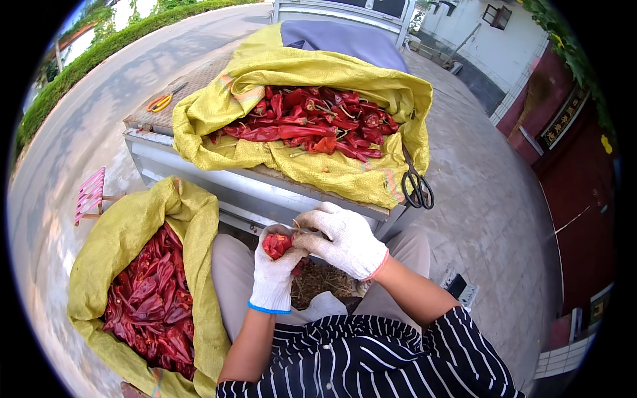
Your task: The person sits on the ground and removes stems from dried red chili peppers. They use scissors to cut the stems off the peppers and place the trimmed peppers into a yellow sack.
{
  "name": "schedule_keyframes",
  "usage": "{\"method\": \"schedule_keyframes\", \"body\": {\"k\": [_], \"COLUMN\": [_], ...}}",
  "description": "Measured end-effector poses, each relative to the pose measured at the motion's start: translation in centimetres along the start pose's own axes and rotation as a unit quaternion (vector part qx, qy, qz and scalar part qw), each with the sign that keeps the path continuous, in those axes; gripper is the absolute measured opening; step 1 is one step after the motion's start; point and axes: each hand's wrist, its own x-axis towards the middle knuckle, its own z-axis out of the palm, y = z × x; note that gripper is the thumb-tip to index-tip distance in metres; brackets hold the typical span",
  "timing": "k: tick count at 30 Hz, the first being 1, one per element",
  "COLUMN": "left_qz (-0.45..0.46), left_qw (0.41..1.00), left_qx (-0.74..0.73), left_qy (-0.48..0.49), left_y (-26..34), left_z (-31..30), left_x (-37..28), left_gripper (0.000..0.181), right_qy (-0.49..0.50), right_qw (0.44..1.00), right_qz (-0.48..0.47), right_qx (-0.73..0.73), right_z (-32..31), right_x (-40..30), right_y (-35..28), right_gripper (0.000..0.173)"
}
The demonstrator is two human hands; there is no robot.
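My left hand (272, 278), in a white knit glove with a blue cuff, is closed around a dried red chili pepper (276, 245); whether more than one is in it I cannot tell. Fingertips of my right hand (343, 239), gloved in white with a pink cuff, pinch thin brown stems (297, 226) beside that pepper. In front of me a yellow woven sack (214, 149) lies open, with red peppers (308, 119) inside, several with stems. To my left, another yellow woven sack (99, 278) holds many red peppers (154, 298).
Black-handled scissors (418, 189) hang at the front right edge of the truck bed (184, 169). Orange-handled pliers or snips (160, 103) lie on its left. A pink-strapped stool (90, 196) stands left. Stem scraps (318, 288) lie between my knees. A grey cloth (343, 42) covers the far sack.
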Motion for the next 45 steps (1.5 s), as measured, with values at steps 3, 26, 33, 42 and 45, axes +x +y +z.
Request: {"method": "schedule_keyframes", "body": {"k": [3, 26, 33, 42, 45], "left_qz": [0.068, 0.031, 0.224, 0.153, 0.053], "left_qw": [0.997, 0.981, 0.893, 0.953, 0.998], "left_qx": [0.036, 0.189, 0.386, 0.262, 0.000], "left_qy": [-0.006, -0.029, -0.066, -0.022, 0.044], "left_y": [-0.5, 1.7, 1.0, -0.2, -0.4], "left_z": [0.0, 2.2, 1.3, 1.1, 0.0], "left_x": [0.6, -1.6, -0.9, -0.6, 0.0], "left_gripper": [0.058, 0.022, 0.027, 0.020, 0.020], "right_qy": [0.000, 0.008, -0.013, 0.079, -0.043], "right_qw": [0.999, 0.818, 0.974, 0.778, 0.977], "right_qz": [-0.029, 0.382, 0.148, 0.388, 0.195], "right_qx": [0.026, 0.429, 0.170, 0.488, 0.075], "right_z": [0.6, 1.7, 1.6, 2.1, -0.6], "right_x": [0.3, -0.5, -1.1, -1.1, -1.2], "right_y": [0.3, 0.0, 1.4, 3.6, 4.3], "right_gripper": [0.018, 0.023, 0.022, 0.017, 0.029]}}
